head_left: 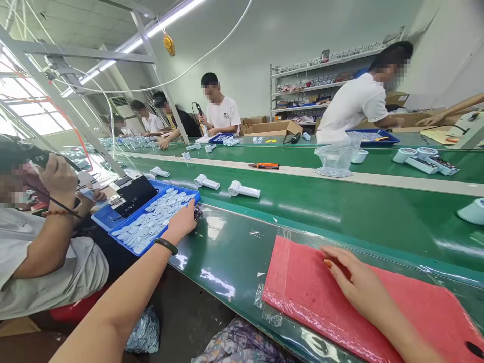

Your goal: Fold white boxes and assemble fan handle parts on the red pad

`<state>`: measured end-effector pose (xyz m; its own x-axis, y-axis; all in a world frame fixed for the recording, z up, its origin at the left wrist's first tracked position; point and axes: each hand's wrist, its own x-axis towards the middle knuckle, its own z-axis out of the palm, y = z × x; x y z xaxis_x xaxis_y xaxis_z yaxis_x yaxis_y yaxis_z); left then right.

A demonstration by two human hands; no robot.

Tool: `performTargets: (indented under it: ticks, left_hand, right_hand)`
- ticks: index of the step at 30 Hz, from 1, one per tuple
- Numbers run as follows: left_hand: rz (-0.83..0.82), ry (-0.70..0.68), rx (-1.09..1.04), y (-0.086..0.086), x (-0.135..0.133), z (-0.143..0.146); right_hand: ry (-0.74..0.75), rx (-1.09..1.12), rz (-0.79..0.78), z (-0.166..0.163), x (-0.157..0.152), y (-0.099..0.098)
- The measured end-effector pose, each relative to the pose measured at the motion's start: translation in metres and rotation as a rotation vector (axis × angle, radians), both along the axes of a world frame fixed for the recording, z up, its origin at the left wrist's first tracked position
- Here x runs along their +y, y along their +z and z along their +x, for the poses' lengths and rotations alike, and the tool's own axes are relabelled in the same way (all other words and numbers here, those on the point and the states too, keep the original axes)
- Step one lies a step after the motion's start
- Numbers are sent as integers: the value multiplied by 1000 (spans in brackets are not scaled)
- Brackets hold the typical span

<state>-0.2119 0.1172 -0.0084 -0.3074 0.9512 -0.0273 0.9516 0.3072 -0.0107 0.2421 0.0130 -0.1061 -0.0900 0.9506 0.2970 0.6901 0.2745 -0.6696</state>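
Observation:
My left hand point(183, 222) reaches past the corner of a blue plastic tray point(181, 188) heaped with pale blue flat parts point(151, 219). Its fingers curl around a small dark part point(198, 213), which is mostly hidden. My right hand point(350, 275) lies flat on a pink foam sheet point(302, 297), its fingers slightly apart and holding nothing. Under the sheet runs a clear plastic film point(268, 307).
A seated co-worker's hand point(56, 176) is raised at the left, beside a second blue tray point(108, 217). White cylindrical devices point(244, 189) lie on a green conveyor belt point(302, 212). Beyond stand an orange-handled tool point(263, 166), a plastic bag point(336, 159) and further workers.

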Motion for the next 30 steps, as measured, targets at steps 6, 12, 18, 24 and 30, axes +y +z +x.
performTargets:
  ticks: [6,12,18,24,30]
  left_hand:
    - [48,-87,164,-6,-13,-3]
    - [96,-199,223,-21,-30,0]
    - [167,-136,234,-7,-3,-2]
    - [-28,-168,129,3,58,0]
    - [-72,-127,56,8,80,4]
  right_hand:
    - [58,-55,7,4,-7,-6]
    - [96,-127,94,7,-7,-12]
    - [116,-144,109,8,-7,-12]
    - [113,-149,107,7,-7,-7]
    - [115,-147,97,5,-8,-7]
